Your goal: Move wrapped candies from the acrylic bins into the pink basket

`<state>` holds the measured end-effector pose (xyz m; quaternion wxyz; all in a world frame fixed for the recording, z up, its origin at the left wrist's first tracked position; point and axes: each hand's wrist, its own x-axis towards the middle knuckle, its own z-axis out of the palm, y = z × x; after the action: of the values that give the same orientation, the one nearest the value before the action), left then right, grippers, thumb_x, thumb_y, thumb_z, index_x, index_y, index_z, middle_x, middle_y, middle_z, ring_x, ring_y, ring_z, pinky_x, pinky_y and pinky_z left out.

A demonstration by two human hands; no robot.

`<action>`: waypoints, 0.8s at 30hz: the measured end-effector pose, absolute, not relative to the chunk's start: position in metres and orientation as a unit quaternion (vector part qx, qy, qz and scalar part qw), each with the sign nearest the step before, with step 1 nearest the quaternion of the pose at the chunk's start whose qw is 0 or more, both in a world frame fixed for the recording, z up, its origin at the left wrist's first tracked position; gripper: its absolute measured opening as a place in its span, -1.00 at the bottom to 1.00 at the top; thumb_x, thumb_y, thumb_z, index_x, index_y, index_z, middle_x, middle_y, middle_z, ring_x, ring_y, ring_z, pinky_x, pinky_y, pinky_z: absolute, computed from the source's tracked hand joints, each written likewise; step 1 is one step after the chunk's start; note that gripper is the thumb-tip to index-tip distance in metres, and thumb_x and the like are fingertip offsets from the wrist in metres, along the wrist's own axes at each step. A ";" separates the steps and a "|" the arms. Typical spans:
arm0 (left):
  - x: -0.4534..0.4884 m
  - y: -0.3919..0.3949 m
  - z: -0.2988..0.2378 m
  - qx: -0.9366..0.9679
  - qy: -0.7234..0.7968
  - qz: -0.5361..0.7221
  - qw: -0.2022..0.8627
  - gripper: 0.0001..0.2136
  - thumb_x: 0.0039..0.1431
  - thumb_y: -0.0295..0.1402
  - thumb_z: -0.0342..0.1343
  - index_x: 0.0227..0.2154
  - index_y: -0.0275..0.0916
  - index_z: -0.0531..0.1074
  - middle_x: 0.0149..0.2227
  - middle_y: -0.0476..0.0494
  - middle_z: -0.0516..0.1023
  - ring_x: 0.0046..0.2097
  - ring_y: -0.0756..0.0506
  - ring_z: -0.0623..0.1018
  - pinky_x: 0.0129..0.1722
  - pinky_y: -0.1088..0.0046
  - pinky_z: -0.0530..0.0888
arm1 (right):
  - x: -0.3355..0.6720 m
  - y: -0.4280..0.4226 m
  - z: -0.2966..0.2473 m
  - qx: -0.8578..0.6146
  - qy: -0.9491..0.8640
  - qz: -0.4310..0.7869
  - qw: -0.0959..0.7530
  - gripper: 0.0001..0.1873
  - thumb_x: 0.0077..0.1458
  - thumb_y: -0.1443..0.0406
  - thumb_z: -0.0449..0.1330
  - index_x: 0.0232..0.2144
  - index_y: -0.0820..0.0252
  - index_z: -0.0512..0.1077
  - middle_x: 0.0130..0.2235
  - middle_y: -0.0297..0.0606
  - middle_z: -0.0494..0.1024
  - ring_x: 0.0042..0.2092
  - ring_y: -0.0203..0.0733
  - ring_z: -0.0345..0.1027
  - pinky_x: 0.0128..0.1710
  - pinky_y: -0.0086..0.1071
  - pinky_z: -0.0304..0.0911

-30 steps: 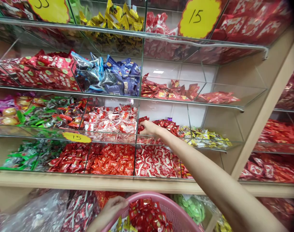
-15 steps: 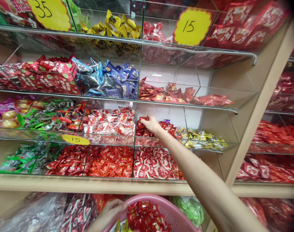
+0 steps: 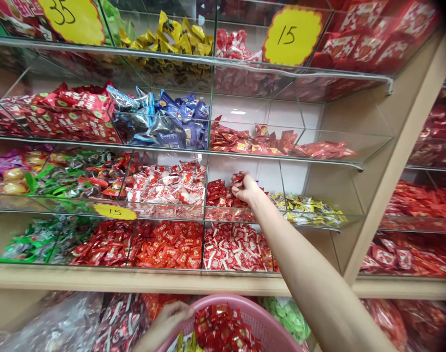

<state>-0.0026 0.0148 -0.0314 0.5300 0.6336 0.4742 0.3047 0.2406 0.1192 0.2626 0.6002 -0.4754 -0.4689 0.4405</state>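
My right hand (image 3: 247,188) is closed around a few red-wrapped candies (image 3: 238,177), held just above a shelf compartment of the same dark red candies (image 3: 219,193). Below, my left hand (image 3: 173,317) grips the left rim of a pink plastic basket (image 3: 277,328). Inside the basket lies a heap of red-wrapped candies (image 3: 224,326), with some yellow-wrapped ones (image 3: 188,342) at its left edge. The left fingertips go over the rim and are partly hidden.
Clear dividers (image 3: 281,183) and shelf lips split the candy rack into compartments. Yellow-and-white candies (image 3: 310,208) sit right of my right hand, red-and-white ones (image 3: 167,188) left. A wooden ledge (image 3: 98,279) runs above the basket. Bagged candies (image 3: 69,322) lie underneath.
My right hand has lifted off the left part of the red candy compartment and moved right, with red candies now visible in its fingers. The left hand and basket stay almost still.
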 end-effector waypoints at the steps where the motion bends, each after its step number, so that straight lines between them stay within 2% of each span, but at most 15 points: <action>1: -0.003 0.015 -0.032 0.634 0.474 0.303 0.531 -0.61 -0.12 -0.04 0.08 -0.43 -0.33 0.45 -0.38 -0.11 0.48 -0.24 -0.13 0.39 -0.24 0.46 0.25 | 0.244 0.119 0.263 -0.466 -0.459 0.446 0.611 -0.76 0.07 0.34 -0.27 -0.59 0.15 0.04 -0.67 -0.47 0.18 -0.72 -0.44 -0.19 -0.71 -0.56 -0.11; 6: -0.006 0.015 -0.035 0.632 0.476 0.308 0.529 -0.63 -0.12 -0.05 0.08 -0.45 -0.32 0.46 -0.39 -0.10 0.48 -0.24 -0.14 0.40 -0.25 0.46 0.26 | 0.257 0.120 0.259 -0.432 -0.410 0.474 0.649 -0.71 0.05 0.41 -0.34 -0.58 0.16 0.09 -0.54 -0.30 0.39 -0.63 -0.39 0.11 -0.58 -0.52 0.10; 10: -0.006 0.015 -0.034 0.634 0.476 0.309 0.526 -0.62 -0.12 -0.05 0.08 -0.44 -0.32 0.45 -0.38 -0.10 0.48 -0.24 -0.14 0.40 -0.24 0.46 0.27 | 0.256 0.119 0.258 -0.419 -0.412 0.474 0.656 -0.75 0.05 0.37 -0.25 -0.54 0.16 0.16 -0.50 -0.26 0.44 -0.45 -0.31 0.30 -0.47 -0.45 0.22; 13: -0.005 0.015 -0.033 0.634 0.481 0.304 0.524 -0.62 -0.12 -0.06 0.08 -0.43 -0.34 0.45 -0.38 -0.11 0.48 -0.23 -0.14 0.40 -0.23 0.46 0.27 | 0.253 0.116 0.260 -0.439 -0.446 0.433 0.648 -0.81 0.04 0.34 -0.17 -0.57 0.16 0.13 -0.57 -0.31 0.38 -0.45 -0.31 0.31 -0.47 -0.45 0.25; 16: -0.005 0.015 -0.033 0.634 0.478 0.307 0.524 -0.60 -0.11 -0.07 0.08 -0.41 -0.37 0.45 -0.35 -0.15 0.49 -0.22 -0.15 0.39 -0.22 0.44 0.27 | 0.249 0.111 0.263 -0.463 -0.468 0.411 0.630 -0.78 0.06 0.34 -0.16 -0.61 0.15 0.08 -0.63 -0.38 0.29 -0.53 -0.38 0.26 -0.51 -0.51 0.24; 18: -0.005 0.014 -0.033 0.637 0.472 0.310 0.525 -0.60 -0.10 -0.07 0.07 -0.40 -0.38 0.45 -0.35 -0.16 0.48 -0.22 -0.15 0.39 -0.22 0.44 0.26 | 0.246 0.109 0.263 -0.485 -0.479 0.401 0.612 -0.78 0.04 0.32 -0.09 -0.62 0.16 0.07 -0.67 -0.42 0.24 -0.59 -0.41 0.20 -0.58 -0.54 0.19; 21: -0.006 0.013 -0.033 0.637 0.466 0.315 0.526 -0.62 -0.11 -0.08 0.08 -0.42 -0.36 0.45 -0.38 -0.13 0.47 -0.24 -0.14 0.39 -0.23 0.44 0.25 | 0.238 0.105 0.263 -0.532 -0.503 0.368 0.573 -0.80 -0.13 0.32 0.14 -0.62 0.18 0.15 -0.71 -0.45 0.21 -0.66 -0.41 0.10 -0.71 -0.55 0.02; 24: -0.007 0.013 -0.033 0.637 0.462 0.318 0.529 -0.63 -0.11 -0.08 0.09 -0.44 -0.36 0.45 -0.40 -0.12 0.46 -0.26 -0.13 0.39 -0.24 0.45 0.25 | 0.230 0.100 0.260 -0.635 -0.581 0.241 0.448 -0.76 -0.32 0.33 0.27 -0.63 0.20 0.23 -0.72 -0.39 0.26 -0.64 -0.33 0.14 -0.71 -0.50 -0.04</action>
<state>-0.0068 0.0131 -0.0326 0.5290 0.6367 0.4622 0.3181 0.2298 0.1001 0.2602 0.4484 -0.6349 -0.5811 0.2413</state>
